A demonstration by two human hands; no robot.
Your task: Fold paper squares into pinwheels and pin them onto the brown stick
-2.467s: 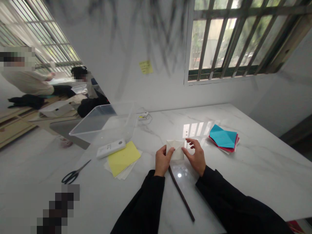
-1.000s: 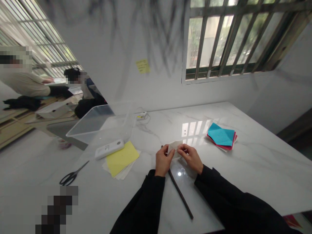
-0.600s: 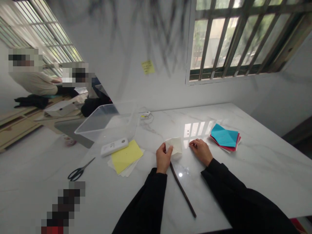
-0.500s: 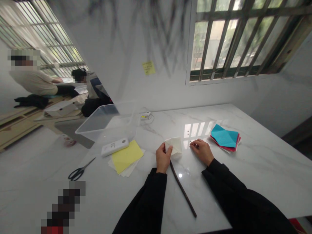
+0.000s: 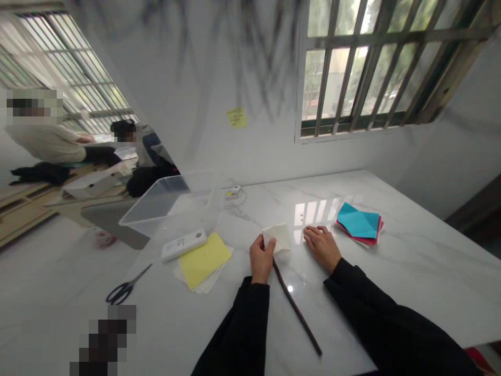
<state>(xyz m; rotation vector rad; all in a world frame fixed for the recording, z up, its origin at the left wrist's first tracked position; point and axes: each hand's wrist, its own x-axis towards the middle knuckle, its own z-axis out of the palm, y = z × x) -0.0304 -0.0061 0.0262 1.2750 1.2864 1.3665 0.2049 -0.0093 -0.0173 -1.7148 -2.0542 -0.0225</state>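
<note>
My left hand [image 5: 262, 258] is closed on a small piece of cream paper [image 5: 281, 237] with crease lines, its thumb on top. From beside that hand a thin, dark brown stick [image 5: 295, 308] runs down toward the table's front edge; whether the fingers also grip its upper end I cannot tell. My right hand [image 5: 321, 246] rests on the table right of the paper, fingers stretched out and lying nearly flat. Just beyond its fingertips are a couple of tiny round pieces [image 5: 301, 217], too small to name.
On the right lies a stack of blue and red paper [image 5: 359, 222]. Leftward are yellow sheets [image 5: 205, 261], a white oblong device [image 5: 183, 245], scissors [image 5: 127, 286] and a clear plastic bin [image 5: 172, 201]. A small white gadget with a cable [image 5: 235, 191] sits by the wall. Two people are in the background.
My right hand has lowered, its fingers going from curled to flatter on the table. My left hand keeps its hold on the paper. The whole view has shifted slightly.
</note>
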